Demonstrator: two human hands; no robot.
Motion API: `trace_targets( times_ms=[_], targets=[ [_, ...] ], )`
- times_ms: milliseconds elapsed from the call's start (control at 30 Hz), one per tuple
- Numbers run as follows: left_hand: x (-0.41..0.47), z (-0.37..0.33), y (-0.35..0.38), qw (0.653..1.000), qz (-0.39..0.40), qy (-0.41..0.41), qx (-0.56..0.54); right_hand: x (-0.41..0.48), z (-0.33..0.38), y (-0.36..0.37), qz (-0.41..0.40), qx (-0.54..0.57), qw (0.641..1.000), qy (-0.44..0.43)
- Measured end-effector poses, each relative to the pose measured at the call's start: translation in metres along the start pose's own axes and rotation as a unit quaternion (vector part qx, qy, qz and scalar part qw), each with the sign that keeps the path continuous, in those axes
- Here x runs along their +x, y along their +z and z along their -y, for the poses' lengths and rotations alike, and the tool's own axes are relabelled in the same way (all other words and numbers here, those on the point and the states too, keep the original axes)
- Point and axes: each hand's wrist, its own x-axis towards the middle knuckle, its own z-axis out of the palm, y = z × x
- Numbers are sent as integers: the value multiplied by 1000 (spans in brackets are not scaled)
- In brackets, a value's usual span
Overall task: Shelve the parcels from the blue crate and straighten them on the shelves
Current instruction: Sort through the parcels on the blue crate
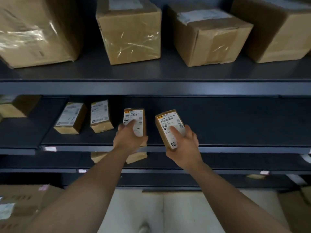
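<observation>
1. Reaching toward the middle shelf [235, 128], two bare arms come up from the bottom of the view.
2. The left hand [128, 137] grips the left-hand parcel [134, 117], a small brown box with its white label facing up. The thumb lies across the label, beside a handwritten "1-7". The parcel's near end is at the shelf's front edge; whether it rests on the shelf cannot be told.
3. The right hand [182, 142] grasps the right-hand parcel [167, 125], thumb on the label and fingers round its right side. This parcel is tilted, its far end leaning left, and its near end overlaps the shelf's front lip.
4. The two held parcels are side by side and apart.
5. Further left on the same shelf lie a first small parcel [70, 117] and a second small parcel [101, 116], labels up, near each other but not touching.
6. On the upper shelf [151, 73] stand a film-wrapped carton [33, 31], a taped carton [129, 32], a labelled carton [207, 36] and a far-right carton [277, 31].
7. Below, a brown parcel [137, 157] on the lower shelf [235, 163] is partly hidden by the left forearm.
</observation>
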Motion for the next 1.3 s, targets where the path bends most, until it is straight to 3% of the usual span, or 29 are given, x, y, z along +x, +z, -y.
trace_targets(
  times_ms=[300, 567, 900, 1100, 1300],
  targets=[
    [78, 25, 10, 999, 29, 26, 28, 49, 19, 42, -18, 10, 999, 27],
    [106, 30, 15, 999, 7, 44, 27, 90, 23, 60, -5, 0, 999, 33],
    [83, 39, 11, 976, -120, 163, 84, 138, 33, 75, 30, -23, 999, 35],
    [69, 34, 7, 965, -111, 218, 94, 143, 31, 73, 30, -56, 998, 16],
    [47, 13, 1, 955, -95, 259, 109, 101, 22, 41, -37, -86, 995, -45]
  ],
)
